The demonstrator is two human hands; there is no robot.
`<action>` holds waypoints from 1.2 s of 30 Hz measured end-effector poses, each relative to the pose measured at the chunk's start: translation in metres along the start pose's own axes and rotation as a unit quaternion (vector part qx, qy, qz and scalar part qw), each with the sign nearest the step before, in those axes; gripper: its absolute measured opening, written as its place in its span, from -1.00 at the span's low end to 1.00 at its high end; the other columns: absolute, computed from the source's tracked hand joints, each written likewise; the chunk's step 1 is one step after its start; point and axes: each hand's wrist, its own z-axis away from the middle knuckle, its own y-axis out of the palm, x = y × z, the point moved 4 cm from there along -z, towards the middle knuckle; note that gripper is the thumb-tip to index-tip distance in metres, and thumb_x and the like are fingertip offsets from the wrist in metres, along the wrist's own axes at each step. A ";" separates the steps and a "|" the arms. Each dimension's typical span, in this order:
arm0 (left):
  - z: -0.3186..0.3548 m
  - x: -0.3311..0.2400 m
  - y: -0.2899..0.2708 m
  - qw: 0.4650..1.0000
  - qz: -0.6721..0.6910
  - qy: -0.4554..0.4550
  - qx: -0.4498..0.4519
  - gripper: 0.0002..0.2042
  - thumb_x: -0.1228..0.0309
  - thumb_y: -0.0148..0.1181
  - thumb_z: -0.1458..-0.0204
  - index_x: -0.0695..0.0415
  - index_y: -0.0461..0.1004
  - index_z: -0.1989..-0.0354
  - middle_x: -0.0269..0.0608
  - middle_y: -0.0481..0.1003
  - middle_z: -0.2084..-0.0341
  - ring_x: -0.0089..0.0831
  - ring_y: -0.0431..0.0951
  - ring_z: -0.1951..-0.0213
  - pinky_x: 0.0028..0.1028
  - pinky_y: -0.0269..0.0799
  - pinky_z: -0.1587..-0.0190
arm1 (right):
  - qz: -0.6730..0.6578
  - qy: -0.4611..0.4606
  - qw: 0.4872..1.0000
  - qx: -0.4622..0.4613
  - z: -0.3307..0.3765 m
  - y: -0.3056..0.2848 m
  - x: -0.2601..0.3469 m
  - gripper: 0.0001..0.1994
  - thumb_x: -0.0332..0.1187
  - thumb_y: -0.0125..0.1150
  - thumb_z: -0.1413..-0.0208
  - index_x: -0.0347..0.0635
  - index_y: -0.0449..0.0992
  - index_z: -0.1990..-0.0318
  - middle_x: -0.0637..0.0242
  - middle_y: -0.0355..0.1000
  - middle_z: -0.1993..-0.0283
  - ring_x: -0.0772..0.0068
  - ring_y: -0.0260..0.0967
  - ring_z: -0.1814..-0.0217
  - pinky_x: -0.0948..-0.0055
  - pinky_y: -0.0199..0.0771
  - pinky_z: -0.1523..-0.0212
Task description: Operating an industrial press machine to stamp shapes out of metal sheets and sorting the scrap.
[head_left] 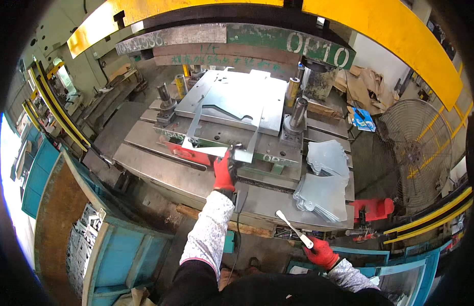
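My left hand [224, 172], in a red glove with dark fingertips, reaches forward to the die's front edge. Its fingers close on the near strip of a thin sheet-metal offcut frame [216, 151]. The frame's side strips run back over the bright lower die plate [237, 97], leaving a large cut-out between them. My right hand [321, 253], also red-gloved, is held low on the right, wrapped round a pale stick-shaped tool [294, 228]. That tool points up and left, away from the die; its exact kind is unclear.
Stacked cut metal plates [322, 196] lie on the press bed's right side. Guide posts [298, 112] rise round the die beneath the green upper block [257, 43]. A blue bin [122, 250] with metal scrap stands at left, a large fan [413, 148] at right.
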 end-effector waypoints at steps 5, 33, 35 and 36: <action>-0.039 -0.012 0.028 0.787 0.495 -0.342 -0.138 -0.77 0.31 0.10 0.03 0.24 0.48 0.33 -0.27 0.46 0.52 -0.50 0.46 0.51 -0.51 0.41 0.48 | -0.065 0.098 0.991 -0.056 0.023 -0.005 -0.007 -0.71 -0.36 0.13 0.10 -0.25 0.40 0.18 0.05 0.38 0.42 0.01 0.37 0.35 0.25 0.36 0.39; -0.055 -0.047 -0.012 0.999 -0.014 -0.037 0.019 -0.78 0.41 0.15 0.13 0.10 0.44 0.24 -0.31 0.46 0.54 -0.52 0.44 0.50 -0.51 0.37 0.48 | -0.109 0.147 0.978 -0.101 0.057 0.011 -0.027 -0.83 -0.36 0.18 0.12 -0.26 0.41 0.41 0.02 0.38 0.51 0.03 0.39 0.43 0.28 0.34 0.46; -0.054 -0.003 -0.020 0.949 0.236 -0.204 -0.034 -0.82 0.38 0.12 0.07 0.18 0.46 0.30 -0.27 0.48 0.52 -0.48 0.47 0.49 -0.52 0.40 0.42 | -0.137 0.090 0.981 -0.106 0.048 0.009 -0.019 -0.86 -0.35 0.18 0.10 -0.21 0.39 0.45 0.16 0.30 0.62 0.23 0.27 0.61 0.34 0.24 0.57; -0.046 0.017 -0.010 0.803 0.475 -0.353 -0.068 -0.79 0.34 0.08 0.01 0.26 0.47 0.36 -0.24 0.50 0.50 -0.44 0.51 0.48 -0.52 0.43 0.37 | -0.139 0.086 0.981 -0.104 0.048 0.008 -0.021 -0.86 -0.35 0.18 0.10 -0.21 0.39 0.45 0.16 0.30 0.62 0.23 0.27 0.61 0.34 0.24 0.57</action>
